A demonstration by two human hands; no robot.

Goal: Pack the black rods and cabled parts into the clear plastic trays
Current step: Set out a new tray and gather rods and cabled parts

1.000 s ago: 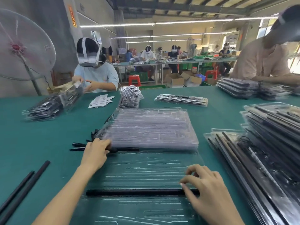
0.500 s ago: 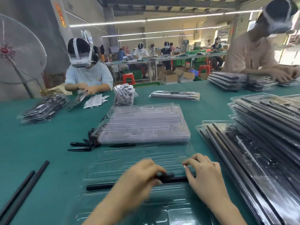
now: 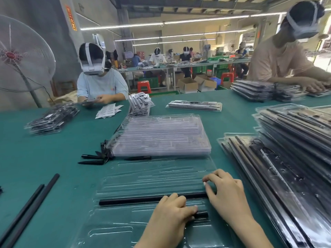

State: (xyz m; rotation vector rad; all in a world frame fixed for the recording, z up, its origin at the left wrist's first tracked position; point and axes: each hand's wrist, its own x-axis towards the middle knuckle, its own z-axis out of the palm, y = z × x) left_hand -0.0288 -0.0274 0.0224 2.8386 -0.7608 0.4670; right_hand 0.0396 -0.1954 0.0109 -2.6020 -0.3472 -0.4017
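step: seating parts in clear tray (image 3: 125,178) | left hand (image 3: 172,210) fingers curled onto small black part (image 3: 201,215); right hand (image 3: 225,192) half-curled, fingertips on black rod (image 3: 143,199) in its groove | next: probably press both flush

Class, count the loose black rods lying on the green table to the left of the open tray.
2: a thicker rod and a thinner rod lie side by side at the lower left, running off the picture's edge. More may lie out of view.
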